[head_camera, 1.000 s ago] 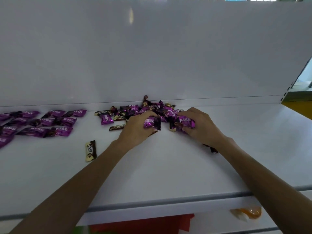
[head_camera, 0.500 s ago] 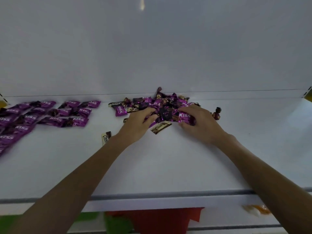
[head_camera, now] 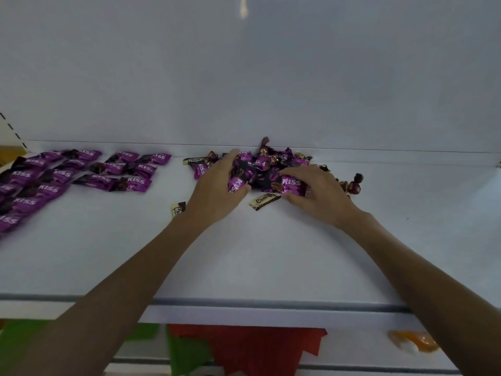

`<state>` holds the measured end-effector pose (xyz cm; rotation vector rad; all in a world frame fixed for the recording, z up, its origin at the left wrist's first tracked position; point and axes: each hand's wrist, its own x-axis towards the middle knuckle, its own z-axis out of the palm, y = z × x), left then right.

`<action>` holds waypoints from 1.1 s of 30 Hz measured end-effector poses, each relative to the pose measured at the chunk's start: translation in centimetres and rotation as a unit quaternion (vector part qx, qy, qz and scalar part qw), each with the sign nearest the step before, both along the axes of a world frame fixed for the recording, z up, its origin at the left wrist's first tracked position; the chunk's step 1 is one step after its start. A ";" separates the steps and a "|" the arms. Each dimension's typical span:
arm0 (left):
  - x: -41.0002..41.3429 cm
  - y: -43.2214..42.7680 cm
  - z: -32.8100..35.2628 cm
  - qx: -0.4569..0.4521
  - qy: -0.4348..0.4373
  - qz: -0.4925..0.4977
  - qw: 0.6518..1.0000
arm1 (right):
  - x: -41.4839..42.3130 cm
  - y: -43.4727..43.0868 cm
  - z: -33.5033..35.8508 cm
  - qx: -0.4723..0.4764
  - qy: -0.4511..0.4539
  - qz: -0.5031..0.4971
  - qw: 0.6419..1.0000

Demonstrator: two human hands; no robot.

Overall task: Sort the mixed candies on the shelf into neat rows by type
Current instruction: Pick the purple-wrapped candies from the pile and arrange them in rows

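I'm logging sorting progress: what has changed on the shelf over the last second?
A cream-and-brown bar has turned up in front of the pile, between the hands. The left hand still grips a purple candy, the right hand another purple candy. The sorted purple rows on the left and the lone bar by the left wrist have not moved.

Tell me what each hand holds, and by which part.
The left hand grips a Kiss candy, apparently at its near end; the right hand pinches a second Kiss candy by its long edges.
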<state>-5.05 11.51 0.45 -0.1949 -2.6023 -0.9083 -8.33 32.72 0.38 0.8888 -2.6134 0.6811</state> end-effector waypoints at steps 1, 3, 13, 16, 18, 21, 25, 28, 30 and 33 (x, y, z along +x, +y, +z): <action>0.4 -0.4 0.1 -0.002 -0.002 0.002 1.000 | 0.0 -0.5 0.0 0.002 -0.003 0.007 1.000; 1.1 -1.5 0.0 -0.032 0.016 0.015 0.999 | -0.1 -1.6 0.1 0.008 -0.008 0.019 1.000; 4.4 -11.9 0.4 -0.008 -0.038 0.116 0.992 | 0.4 -12.8 0.3 0.021 -0.049 0.098 0.994; 5.4 -15.7 0.8 0.004 -0.060 0.145 0.988 | 0.6 -16.8 0.0 0.029 -0.050 0.117 0.991; 6.0 -17.9 0.8 -0.001 -0.054 0.146 0.988 | 0.9 -19.3 -0.1 0.035 -0.059 0.121 0.990; 6.7 -20.7 0.6 -0.021 -0.049 0.131 0.990 | 1.3 -22.5 -0.2 0.044 -0.049 0.127 0.990; 7.2 -23.9 0.7 -0.119 -0.047 0.130 0.983 | 2.2 -25.8 -0.2 0.081 -0.028 0.132 0.988; 7.3 -25.6 0.4 -0.138 -0.046 0.142 0.979 | 2.7 -27.2 -0.5 0.104 -0.032 0.107 0.988; 7.2 -26.8 0.2 -0.151 -0.057 0.143 0.977 | 3.1 -28.0 -0.6 0.108 -0.029 0.090 0.990; 7.1 -27.8 0.2 -0.178 -0.071 0.122 0.974 | 3.7 -29.1 -0.8 0.112 -0.031 0.064 0.991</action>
